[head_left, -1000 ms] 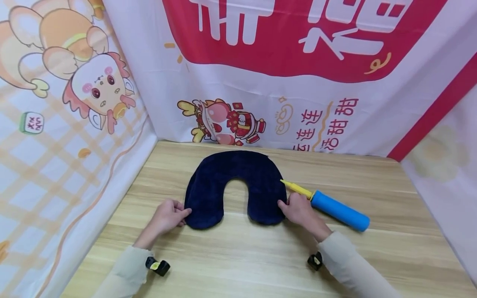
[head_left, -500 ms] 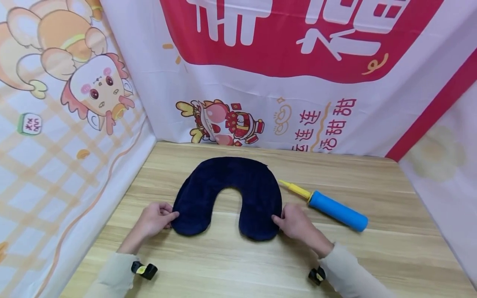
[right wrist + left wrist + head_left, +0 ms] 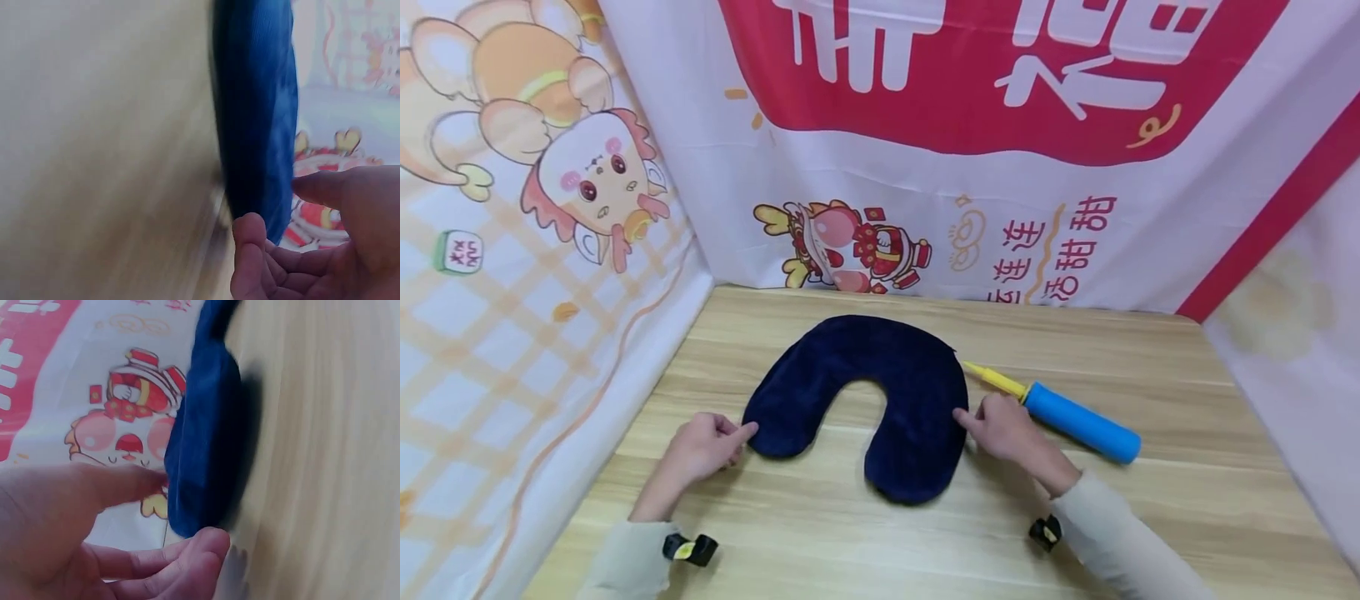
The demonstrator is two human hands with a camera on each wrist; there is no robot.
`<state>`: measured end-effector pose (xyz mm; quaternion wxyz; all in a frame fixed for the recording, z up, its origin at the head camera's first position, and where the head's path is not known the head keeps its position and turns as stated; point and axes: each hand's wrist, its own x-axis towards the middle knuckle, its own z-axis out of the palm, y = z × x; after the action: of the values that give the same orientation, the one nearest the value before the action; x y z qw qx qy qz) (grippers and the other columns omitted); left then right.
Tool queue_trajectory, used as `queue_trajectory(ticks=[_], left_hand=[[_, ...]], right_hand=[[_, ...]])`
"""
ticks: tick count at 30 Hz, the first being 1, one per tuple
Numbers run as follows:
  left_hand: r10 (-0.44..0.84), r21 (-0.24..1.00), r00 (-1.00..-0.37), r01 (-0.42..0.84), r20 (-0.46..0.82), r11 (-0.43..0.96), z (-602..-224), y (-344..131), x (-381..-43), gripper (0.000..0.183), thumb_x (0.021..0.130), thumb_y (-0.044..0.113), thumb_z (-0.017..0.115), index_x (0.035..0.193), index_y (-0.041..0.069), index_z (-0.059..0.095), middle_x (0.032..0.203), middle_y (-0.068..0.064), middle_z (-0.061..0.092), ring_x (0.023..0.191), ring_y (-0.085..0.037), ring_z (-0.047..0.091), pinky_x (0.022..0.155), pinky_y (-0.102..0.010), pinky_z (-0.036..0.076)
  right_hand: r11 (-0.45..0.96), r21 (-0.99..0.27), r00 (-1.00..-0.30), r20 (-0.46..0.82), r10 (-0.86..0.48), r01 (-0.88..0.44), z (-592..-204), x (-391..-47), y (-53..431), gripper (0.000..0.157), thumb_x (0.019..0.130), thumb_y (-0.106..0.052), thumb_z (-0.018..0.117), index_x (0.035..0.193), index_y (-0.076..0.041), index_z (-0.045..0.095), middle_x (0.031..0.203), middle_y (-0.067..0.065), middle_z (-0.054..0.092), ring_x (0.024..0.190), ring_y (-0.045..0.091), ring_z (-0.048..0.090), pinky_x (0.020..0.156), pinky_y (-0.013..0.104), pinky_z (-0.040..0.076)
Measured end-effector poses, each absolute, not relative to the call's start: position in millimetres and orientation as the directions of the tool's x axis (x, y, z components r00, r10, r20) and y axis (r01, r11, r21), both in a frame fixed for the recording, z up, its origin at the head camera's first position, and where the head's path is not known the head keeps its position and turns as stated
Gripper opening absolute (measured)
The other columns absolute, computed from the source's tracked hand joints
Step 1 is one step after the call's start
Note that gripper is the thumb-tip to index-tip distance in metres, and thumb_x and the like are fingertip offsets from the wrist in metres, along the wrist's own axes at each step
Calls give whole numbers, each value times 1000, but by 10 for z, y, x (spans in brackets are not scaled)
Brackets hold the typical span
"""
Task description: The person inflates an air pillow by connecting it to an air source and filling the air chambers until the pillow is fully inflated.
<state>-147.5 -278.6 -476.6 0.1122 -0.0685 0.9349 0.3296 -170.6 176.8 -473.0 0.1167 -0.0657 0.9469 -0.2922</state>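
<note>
- Counter (image 3: 850, 558), wood-grained: spread beneath every item below.
- Neck pillow (image 3: 861, 346), navy, U-shaped: set between left hand (image 3: 703, 444) and right hand (image 3: 1006, 429), open end toward the person, long axis canted, right lobe nearer the person than left.
- Pump (image 3: 1078, 421), blue, yellow-nozzled: lay just beside the right hand, nozzle toward the pillow.
- Hands, two, apart: left pinched its lobe's tip; right, farther up, seemingly pinched the outer edge, wrist view being blurred.

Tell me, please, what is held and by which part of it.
The navy U-shaped pillow: the left hand pinches the outer edge near its left end, the right hand the outer edge of its right side.
</note>
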Motion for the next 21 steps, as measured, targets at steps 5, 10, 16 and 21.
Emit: queue_trajectory(ticks=[5, 10, 16, 21], left_hand=[[-102, 665, -968, -233, -230, 709, -4811, -2743, -1397, 38, 98, 41, 74, 88, 5, 73, 70, -1, 76, 63, -12, 70, 61, -26, 52], [-142, 657, -962, -263, -233, 707, -4855, -2789, -1515, 34, 97, 37, 76, 89, 4, 72, 69, -1, 76, 62, -11, 71, 59, -24, 53], [-114, 657, -970, -229, -213, 719, -4863, -2881, -1779, 33, 97, 33, 75, 92, 1, 71, 71, -3, 77, 64, -12, 72, 60, -25, 51], [-71, 685, -982, -172, -174, 708, -4881, -2911, -2093, 32, 98, 28, 74, 102, -4, 70, 82, -10, 78, 68, -14, 73, 63, -25, 52]], right_hand=[[810, -586, -958, -209, -199, -40, -4820, -1939, 1721, 59, 104, -39, 62, 51, -12, 63, 43, -4, 53, 42, 13, 48, 48, 29, 41], [794, -607, -949, -238, -209, -23, -4890, -1930, 1668, 59, 103, -42, 65, 52, -11, 65, 44, -5, 56, 42, 12, 49, 47, 27, 40], [782, -621, -950, -210, -231, -53, -4882, -1716, 1522, 59, 101, -40, 68, 50, -11, 66, 42, -4, 56, 42, 13, 51, 47, 27, 40], [745, -658, -928, -202, -314, -109, -4940, -1420, 1362, 58, 103, -36, 65, 49, -18, 65, 40, -11, 54, 39, 7, 52, 47, 26, 44]])
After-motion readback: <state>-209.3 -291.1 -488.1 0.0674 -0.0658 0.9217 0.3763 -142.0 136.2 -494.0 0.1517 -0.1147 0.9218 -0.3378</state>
